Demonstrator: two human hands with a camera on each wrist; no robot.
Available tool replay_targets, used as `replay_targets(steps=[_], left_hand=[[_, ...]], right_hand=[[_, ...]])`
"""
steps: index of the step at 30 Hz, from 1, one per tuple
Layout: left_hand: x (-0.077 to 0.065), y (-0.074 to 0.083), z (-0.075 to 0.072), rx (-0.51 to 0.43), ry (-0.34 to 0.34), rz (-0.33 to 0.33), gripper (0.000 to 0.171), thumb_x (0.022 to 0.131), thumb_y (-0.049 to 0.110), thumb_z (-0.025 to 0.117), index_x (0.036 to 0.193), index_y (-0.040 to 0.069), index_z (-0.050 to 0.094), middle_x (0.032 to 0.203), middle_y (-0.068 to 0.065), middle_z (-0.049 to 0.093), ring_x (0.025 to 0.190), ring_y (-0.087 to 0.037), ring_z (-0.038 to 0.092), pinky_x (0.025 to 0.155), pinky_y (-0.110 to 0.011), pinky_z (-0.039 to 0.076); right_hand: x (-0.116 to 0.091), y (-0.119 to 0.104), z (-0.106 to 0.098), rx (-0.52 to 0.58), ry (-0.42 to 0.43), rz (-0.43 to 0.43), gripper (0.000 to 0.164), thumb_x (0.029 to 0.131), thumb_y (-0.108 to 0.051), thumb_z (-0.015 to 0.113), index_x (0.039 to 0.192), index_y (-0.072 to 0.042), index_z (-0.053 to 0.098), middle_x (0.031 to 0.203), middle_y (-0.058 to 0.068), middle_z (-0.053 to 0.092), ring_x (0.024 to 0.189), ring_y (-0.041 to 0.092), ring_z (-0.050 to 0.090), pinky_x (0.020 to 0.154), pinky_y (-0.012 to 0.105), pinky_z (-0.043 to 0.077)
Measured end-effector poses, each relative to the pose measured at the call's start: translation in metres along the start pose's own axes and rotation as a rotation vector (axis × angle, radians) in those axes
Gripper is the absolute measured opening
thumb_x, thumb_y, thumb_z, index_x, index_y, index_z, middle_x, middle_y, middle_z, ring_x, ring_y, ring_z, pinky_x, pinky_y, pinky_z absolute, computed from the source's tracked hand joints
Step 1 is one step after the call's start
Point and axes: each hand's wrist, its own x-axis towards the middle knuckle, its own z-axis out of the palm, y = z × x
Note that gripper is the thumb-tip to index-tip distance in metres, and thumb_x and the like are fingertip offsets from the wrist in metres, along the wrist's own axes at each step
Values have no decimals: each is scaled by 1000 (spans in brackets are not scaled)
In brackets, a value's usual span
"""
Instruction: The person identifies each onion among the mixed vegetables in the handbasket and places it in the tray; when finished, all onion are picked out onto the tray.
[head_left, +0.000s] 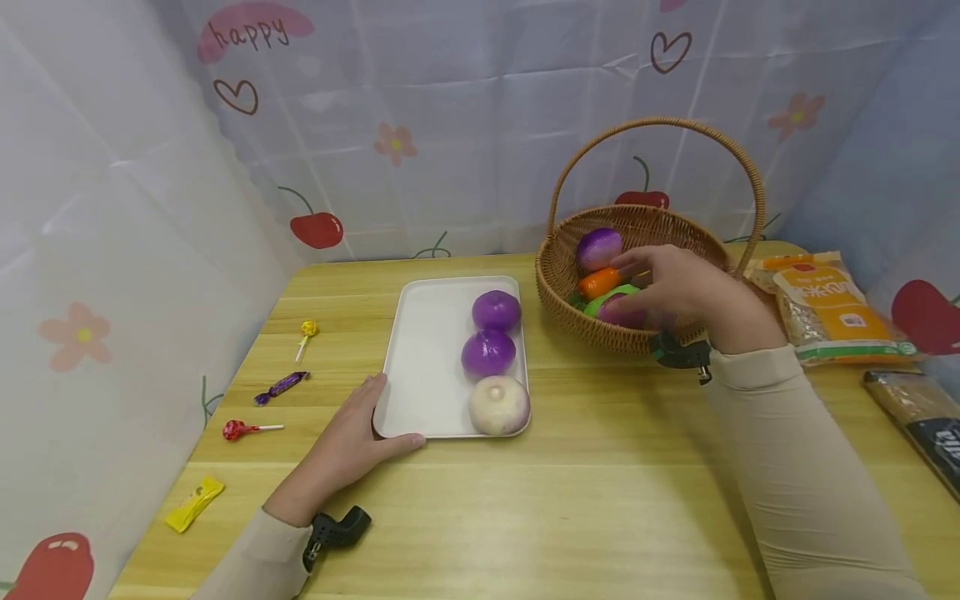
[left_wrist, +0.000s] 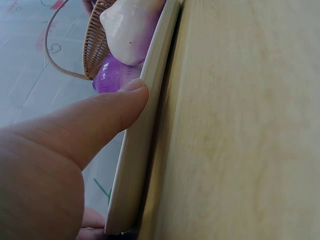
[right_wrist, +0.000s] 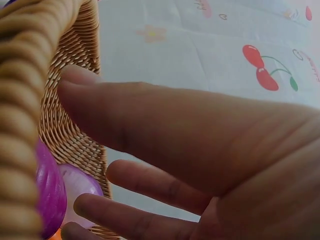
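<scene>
My left hand (head_left: 351, 442) holds the near left corner of a white tray (head_left: 427, 354), the thumb along its front rim and the fingers by its left side. Two purple onions (head_left: 488, 353) and a white, purple-tinged bulb (head_left: 498, 405) sit in a row along the tray's right side. Over the wicker basket (head_left: 592, 332), my right hand (head_left: 675, 283) reaches in with fingers spread and nothing between them. Below and beside those fingers lie an orange carrot-like vegetable (head_left: 597, 284), a purple-and-white bulb (head_left: 598, 248), a green item (head_left: 611, 300) and another purple bulb (head_left: 624, 312).
The basket's tall handle (head_left: 660, 122) arches over the reaching arm. At the right lie a bag of grain (head_left: 832, 308) and a dark-labelled packet (head_left: 918, 421). Two lollipops (head_left: 234, 429) and two wrapped candies (head_left: 195, 504) line the table's left side. A patterned cloth (head_left: 465, 125) hangs behind.
</scene>
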Motion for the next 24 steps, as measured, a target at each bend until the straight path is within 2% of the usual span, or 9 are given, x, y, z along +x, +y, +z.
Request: replay_targets(steps=[5,14,20,24], left_hand=[[0,0,0,6,-2,-1,122,84,65,82,165,-6,22,168,-26,23,156,-43,14,122,-60,19],[0,0,1,5,-1,-1,121,84,63,83,165,-3,23,169,-23,24,156,-41,14,123,-59,18],[0,1,1,4,-1,-4,122,83,63,83,166,-3,22,169,-23,23,156,-41,14,123,-59,18],[-1,1,1,8,-1,-2,122,84,63,83,165,-4,22,169,-24,23,156,-42,14,123,-59,18]], right_hand=[[0,0,2,-9,-9,-4,78,88,-49,86,147,-6,58,142,21,60,128,44,54,102,64,45],[2,2,4,17,-46,-48,70,92,-31,86,147,1,56,141,27,59,130,48,53,104,66,43],[3,3,4,-6,-67,-88,66,92,-22,84,146,4,56,140,29,58,128,47,54,105,65,43],[3,2,6,-43,-71,-115,64,91,-20,85,144,4,59,140,27,60,123,43,58,101,61,48]])
